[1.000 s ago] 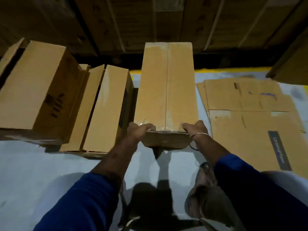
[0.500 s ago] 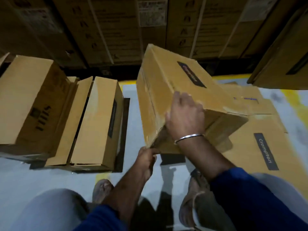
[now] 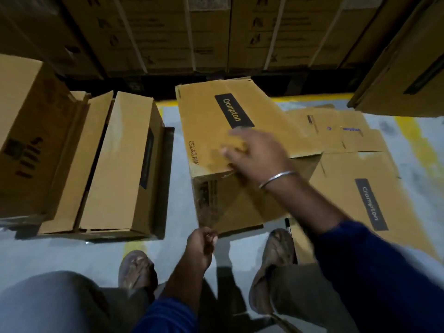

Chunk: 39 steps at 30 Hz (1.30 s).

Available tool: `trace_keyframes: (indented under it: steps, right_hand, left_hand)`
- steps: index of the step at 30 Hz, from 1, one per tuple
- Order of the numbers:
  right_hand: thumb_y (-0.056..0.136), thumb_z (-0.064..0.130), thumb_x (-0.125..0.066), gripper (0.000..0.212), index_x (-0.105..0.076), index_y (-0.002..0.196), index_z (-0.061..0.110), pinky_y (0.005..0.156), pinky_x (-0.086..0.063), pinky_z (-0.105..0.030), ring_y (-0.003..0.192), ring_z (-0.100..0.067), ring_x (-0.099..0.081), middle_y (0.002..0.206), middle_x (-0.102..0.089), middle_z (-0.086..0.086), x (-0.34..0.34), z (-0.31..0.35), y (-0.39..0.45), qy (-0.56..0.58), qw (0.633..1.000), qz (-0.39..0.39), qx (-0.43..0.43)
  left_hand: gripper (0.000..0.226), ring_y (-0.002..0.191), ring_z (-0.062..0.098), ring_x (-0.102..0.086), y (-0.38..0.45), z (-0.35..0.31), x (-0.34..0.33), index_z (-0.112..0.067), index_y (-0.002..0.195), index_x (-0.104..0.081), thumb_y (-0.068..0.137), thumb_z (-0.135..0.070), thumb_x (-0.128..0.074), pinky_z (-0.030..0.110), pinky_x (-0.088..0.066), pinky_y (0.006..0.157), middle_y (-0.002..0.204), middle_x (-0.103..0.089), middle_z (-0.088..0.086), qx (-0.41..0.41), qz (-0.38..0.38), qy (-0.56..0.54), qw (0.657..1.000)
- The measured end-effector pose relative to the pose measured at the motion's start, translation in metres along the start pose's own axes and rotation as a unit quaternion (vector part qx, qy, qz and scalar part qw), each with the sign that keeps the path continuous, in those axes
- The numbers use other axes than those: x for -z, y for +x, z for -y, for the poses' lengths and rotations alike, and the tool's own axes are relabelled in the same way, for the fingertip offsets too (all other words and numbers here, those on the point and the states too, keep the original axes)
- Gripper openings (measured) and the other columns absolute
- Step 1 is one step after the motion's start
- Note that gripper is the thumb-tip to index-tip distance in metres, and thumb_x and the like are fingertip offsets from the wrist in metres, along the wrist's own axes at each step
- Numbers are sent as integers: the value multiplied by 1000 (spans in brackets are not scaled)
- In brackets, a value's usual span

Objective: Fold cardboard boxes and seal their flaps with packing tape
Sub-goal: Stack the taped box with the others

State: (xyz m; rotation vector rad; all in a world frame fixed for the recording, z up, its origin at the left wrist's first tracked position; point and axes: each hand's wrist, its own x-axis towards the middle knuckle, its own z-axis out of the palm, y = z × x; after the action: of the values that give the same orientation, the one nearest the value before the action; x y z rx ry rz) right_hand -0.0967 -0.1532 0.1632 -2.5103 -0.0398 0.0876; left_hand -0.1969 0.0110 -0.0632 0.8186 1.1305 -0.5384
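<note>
Far left, a large corrugated carton (image 3: 28, 131) with dark handling marks lies on its side on the pale grey floor (image 3: 177, 193). Just beside it, a long narrow brown box (image 3: 120, 164) lies with a loose flap raised along its left edge and a dark label strip on its right face.

Centre, the task box (image 3: 216, 131) rests on the floor: a long rectangular carton of smooth matte brown cardboard, printed with a black "Crompton" label and "CEILING FA" lettering. Its long axis runs away from the person, tilted slightly to the left at the far end. The near end face carries a glossy, wrinkled strip of clear packing tape (image 3: 209, 203) running down it.

The left hand (image 3: 200, 246) sits at the lower edge of that end face, fingers curled in a narrow grip that pinches the tape's free end. The right hand (image 3: 254, 155), motion-blurred, lies with fingers spread flat on the box's top near the near edge; a metal bangle (image 3: 276, 179) circles the wrist.

Right, flattened cartons (image 3: 360, 183) lie stacked on the floor, one bearing the same label. Stacked boxes (image 3: 216, 32) form the back wall.
</note>
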Motion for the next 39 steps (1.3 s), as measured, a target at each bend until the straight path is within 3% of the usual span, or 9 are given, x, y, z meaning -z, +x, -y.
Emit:
trace_keyframes:
  steps: [3, 6, 10, 16, 19, 22, 25, 30, 39]
  right_hand:
    - [91, 49, -72, 62, -55, 144, 22, 101, -44, -40, 131, -27, -53, 144, -57, -3, 58, -59, 19, 34, 978, -100, -180]
    - [86, 61, -72, 82, -48, 148, 13, 96, -40, -43, 128, -33, -51, 143, -54, -10, 73, -109, 18, 165, 913, -59, -368]
    - [57, 64, -88, 93, -61, 132, 17, 84, -45, -43, 111, -26, -63, 122, -67, -6, 49, -147, 12, 353, 836, -55, -416]
    - [73, 38, -82, 30, -71, 85, 13, 63, -47, -29, 72, -22, -58, 77, -62, -1, 37, -125, 34, 388, 848, -199, -302]
    - [69, 50, -74, 45, -72, 97, 14, 78, -49, -37, 90, -23, -61, 91, -62, 3, 38, -103, 46, 342, 865, -267, -251]
    - [77, 46, -61, 39, -64, 77, 7, 60, -42, -40, 70, -28, -54, 73, -54, -7, 44, -67, 51, 244, 910, -298, -152]
    - [85, 41, -58, 33, -55, 71, 11, 55, -29, -36, 64, -33, -49, 68, -50, -13, 44, -26, 40, 116, 942, -310, -53]
    - [86, 30, -59, 22, -62, 75, 12, 55, -34, -34, 53, -32, -52, 59, -56, -12, -9, 19, 1, -90, 950, -272, 125]
    - [93, 31, -52, 16, -59, 82, 21, 68, -41, -38, 58, -24, -55, 62, -57, 1, -125, 23, -58, -237, 951, -83, 182]
  left_hand:
    - [26, 81, 24, -67, 4, -2, 1, 2, 113, -62, 92, 5, -49, 26, -58, 62, 101, -68, 17, 6, 7, 7, 1000]
    - [24, 95, 23, -68, 3, 0, 1, 0, 118, -61, 97, 1, -50, 27, -59, 73, 111, -69, 17, 2, 6, 1, 1000]
    - [30, 111, 24, -66, 5, 1, 3, -4, 128, -57, 99, 1, -51, 35, -53, 101, 121, -67, 15, -11, 5, 28, 1000]
    - [50, 117, 26, -60, -12, -7, 3, -10, 129, -56, 86, 14, -57, 36, -50, 95, 133, -62, 15, -65, 14, 222, 973]
    - [56, 120, 34, -58, -31, -28, 8, -8, 138, -55, 86, 10, -59, 40, -51, 94, 141, -59, 16, -149, -34, 444, 883]
    - [54, 127, 40, -58, -59, -62, 20, -7, 146, -54, 92, -4, -56, 41, -51, 103, 144, -57, 20, -256, -149, 520, 801]
    - [33, 119, 40, -62, -94, -121, 25, -8, 126, -68, 96, -7, -57, 41, -49, 99, 125, -68, 20, -366, -218, 430, 796]
    - [22, 109, 25, -68, -169, -206, 16, -24, 98, -73, 95, -8, -59, 46, -52, 98, 111, -75, 5, -448, -107, 346, 817]
    - [27, 109, 27, -68, -199, -188, -3, -38, 124, -66, 101, -51, -59, 41, -57, 85, 123, -68, 0, -305, 58, 514, 800]
